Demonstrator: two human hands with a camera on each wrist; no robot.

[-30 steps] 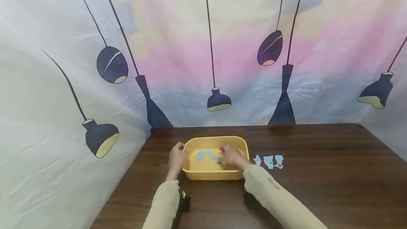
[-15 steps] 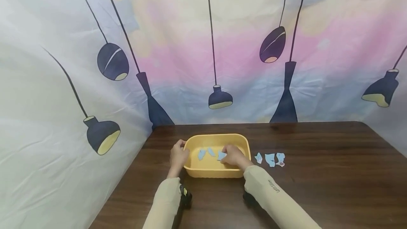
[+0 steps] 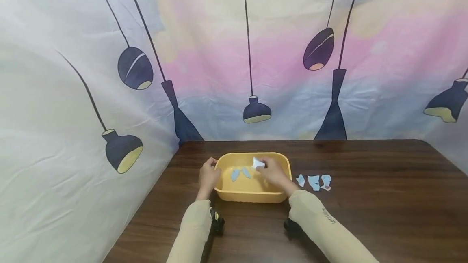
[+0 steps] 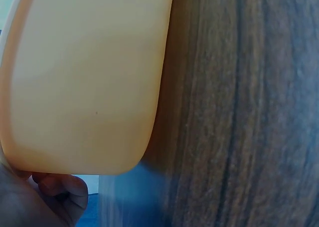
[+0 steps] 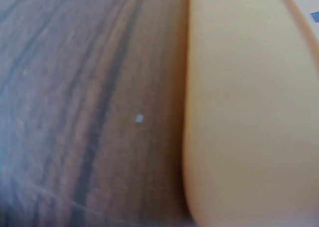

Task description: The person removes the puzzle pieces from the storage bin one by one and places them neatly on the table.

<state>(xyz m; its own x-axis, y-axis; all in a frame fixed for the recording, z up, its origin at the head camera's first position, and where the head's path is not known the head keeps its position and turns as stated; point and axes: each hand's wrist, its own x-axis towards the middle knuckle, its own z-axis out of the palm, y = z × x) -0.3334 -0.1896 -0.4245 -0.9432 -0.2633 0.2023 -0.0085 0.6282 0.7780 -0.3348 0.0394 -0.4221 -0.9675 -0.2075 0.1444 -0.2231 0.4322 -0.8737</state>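
Note:
A yellow plastic basin (image 3: 252, 197) stands on the table, with two torn pale-blue paper pieces lying inside: one piece (image 3: 235, 174) at left and a narrower piece (image 3: 246, 172) beside it. At the basin's left end my left hand (image 3: 209, 177) grips the rim; its curled fingers (image 4: 65, 187) show below the wall in the left wrist view. Over the basin's right half my right hand (image 3: 272, 172) pinches a torn paper piece (image 3: 258, 163), lifted off the bottom, its face pale. The right wrist view shows only the basin's outer wall (image 5: 249, 112) and table, not the hand.
Right of the basin, three torn paper pieces lie in a row on the dark wooden table (image 3: 380, 198): a small piece (image 3: 300, 180), a larger piece (image 3: 313, 182) and a piece with reddish print (image 3: 326, 182). A lamp-patterned cloth (image 3: 292, 92) hangs behind the table.
My right hand has picked up the rightmost paper piece from the basin's bottom and raised it toward the far rim. The left hand stays at the basin's left end.

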